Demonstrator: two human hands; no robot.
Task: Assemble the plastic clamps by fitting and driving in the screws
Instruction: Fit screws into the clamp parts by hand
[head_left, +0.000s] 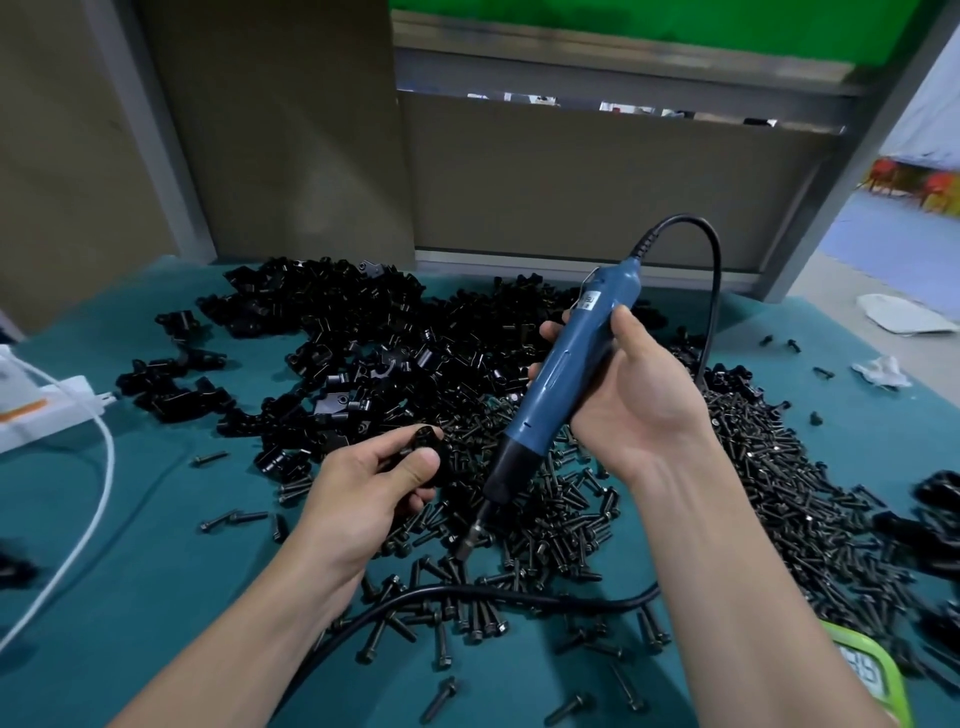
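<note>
Black plastic clamp (425, 451), 1 pinched in the left hand (363, 491) over the teal table cloth (130, 525), may slip or cross-thread if the 1 blue electric screwdriver (557, 382) gripped by the right hand (636, 410) lifts a screw crooked from the uncountable black screw heap (737, 493) beside the uncountable clamp pile (332, 332).

Clamp (422, 440) in the left hand (371, 486): largely covered by the thumb and fingers of the grip, shape unclear. Screwdriver (558, 382) label (591, 300): too small to read. Green timer (865, 675): cut by the lower right edge, digits blurred. White power strip (47, 410): cut by the left edge.
</note>
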